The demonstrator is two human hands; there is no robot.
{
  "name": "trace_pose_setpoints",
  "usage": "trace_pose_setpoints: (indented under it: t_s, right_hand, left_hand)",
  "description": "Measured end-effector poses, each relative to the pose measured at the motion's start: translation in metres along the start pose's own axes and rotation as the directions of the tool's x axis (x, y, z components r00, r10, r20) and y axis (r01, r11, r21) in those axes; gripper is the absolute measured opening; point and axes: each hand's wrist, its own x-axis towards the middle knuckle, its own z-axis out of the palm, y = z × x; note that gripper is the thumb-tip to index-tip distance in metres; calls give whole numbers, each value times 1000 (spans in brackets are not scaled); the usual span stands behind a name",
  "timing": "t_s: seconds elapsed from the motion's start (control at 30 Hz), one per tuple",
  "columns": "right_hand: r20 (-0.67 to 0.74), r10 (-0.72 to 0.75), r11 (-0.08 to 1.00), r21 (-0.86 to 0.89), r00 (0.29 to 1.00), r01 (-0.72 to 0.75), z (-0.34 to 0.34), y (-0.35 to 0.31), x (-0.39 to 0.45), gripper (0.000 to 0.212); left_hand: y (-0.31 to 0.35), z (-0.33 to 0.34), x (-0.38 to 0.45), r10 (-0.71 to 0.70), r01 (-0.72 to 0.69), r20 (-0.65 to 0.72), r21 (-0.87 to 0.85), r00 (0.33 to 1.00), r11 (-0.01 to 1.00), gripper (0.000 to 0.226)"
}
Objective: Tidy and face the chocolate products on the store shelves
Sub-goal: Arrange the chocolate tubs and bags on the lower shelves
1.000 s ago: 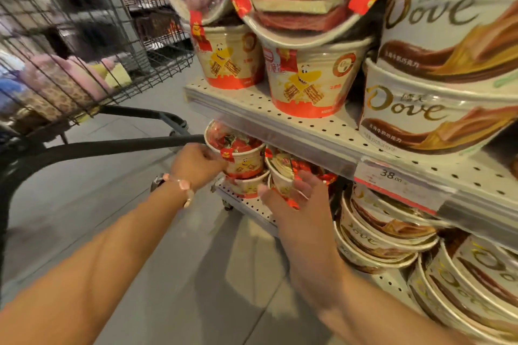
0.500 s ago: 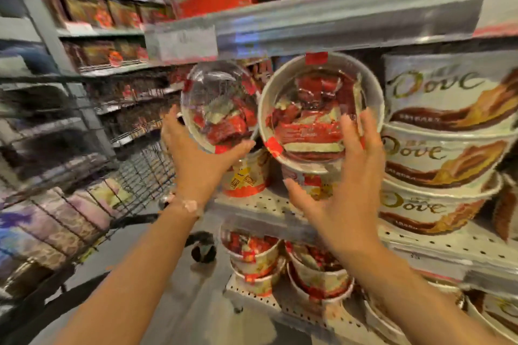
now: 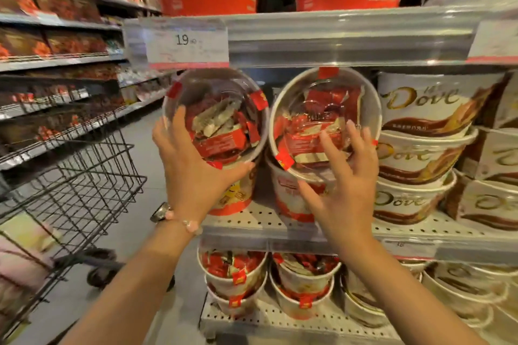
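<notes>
Two clear-lidded tubs of red-wrapped chocolates lie on their sides on the middle shelf (image 3: 252,225), lids toward me, each atop an upright tub. My left hand (image 3: 190,165) grips the left tub (image 3: 221,120) from below, thumb along its lower rim and fingers on its left edge. Fingers spread and straight, my right hand (image 3: 342,176) touches the lid of the right tub (image 3: 316,109). Stacked white Dove tubs (image 3: 420,134) stand just to the right.
A black wire shopping cart (image 3: 73,176) stands at my left in the aisle. Below, a shelf holds more red tubs (image 3: 232,274) and Dove tubs (image 3: 462,288). Above, a shelf with a 19 price tag (image 3: 187,42) carries red wafer bags. Further shelves line the left.
Both hands rose from the lower shelf's tubs to the two side-lying tubs on the middle shelf. My view lifted with them, and my left hand took hold of the left tub.
</notes>
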Motion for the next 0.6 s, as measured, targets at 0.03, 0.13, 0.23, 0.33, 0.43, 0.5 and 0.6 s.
trace_pose_setpoints:
  t_s: [0.03, 0.13, 0.23, 0.33, 0.43, 0.5, 0.6]
  right_hand:
    - [1, -24, 1000, 6, 1000, 24, 0, 1, 0, 63]
    - [-39, -74, 996, 37, 996, 76, -4, 1, 6, 56]
    - [-95, -62, 995, 75, 994, 69, -6, -2, 18, 48]
    - [-117, -47, 993, 106, 992, 60, -7, -6, 28, 43]
    - [-141, -36, 991, 123, 989, 54, -12, -10, 40, 37]
    - [-132, -10, 990, 137, 991, 29, -15, -12, 49, 35]
    - [-86, -2, 990, 140, 996, 14, -14, -14, 60, 33]
  left_hand:
    - [-1, -1, 0, 10, -10, -11, -10, 1000, 1000, 127]
    - [1, -4, 5, 40, -42, -30, -62, 999, 997, 122]
    - [3, -8, 10, 77, -81, -41, -117, 996, 990, 121]
    - [4, -12, 18, 100, -115, -80, -215, 992, 970, 118]
    - [5, -15, 26, 89, -118, -119, -273, 989, 955, 117]
    - [8, -15, 29, 54, -92, -128, -311, 990, 946, 117]
    - [13, -16, 34, 4, -55, -140, -362, 990, 931, 115]
